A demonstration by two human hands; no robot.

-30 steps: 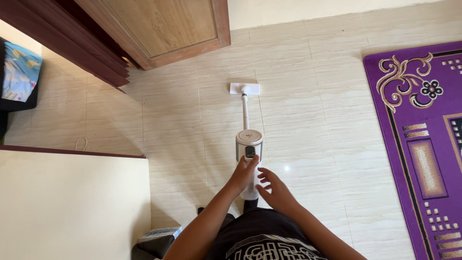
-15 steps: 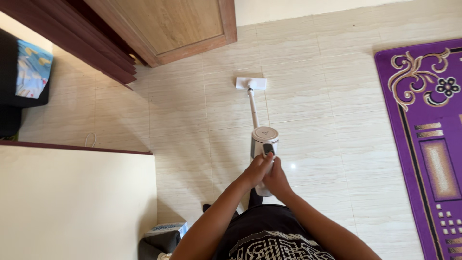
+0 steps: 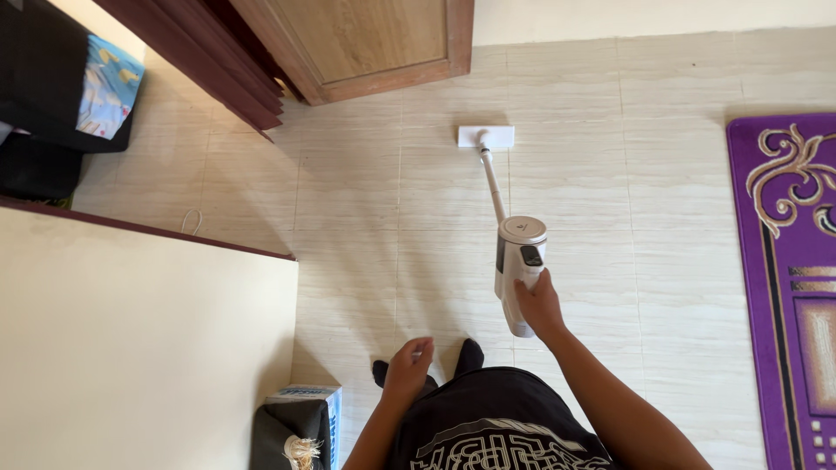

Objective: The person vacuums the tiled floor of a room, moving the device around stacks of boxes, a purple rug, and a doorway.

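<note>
Vacuum (image 3: 519, 261) at frame centre now sits only in the right hand (image 3: 540, 305), closed round its handle, the left hand (image 3: 407, 370) having let go, loosely curled below, over cream tile floor (image 3: 348, 200) beside a purple rug (image 3: 788, 261).

Wooden door (image 3: 366, 39) at 12 o'clock, dark frame (image 3: 196, 61) beside it. Purple patterned rug (image 3: 788, 278) along 3 o'clock edge. Cream wall top (image 3: 139, 348) at 8 o'clock. Blue printed cloth (image 3: 106, 91) at 10 o'clock. White cord loop (image 3: 190, 224) on beige floor tiles (image 3: 644, 174).
</note>
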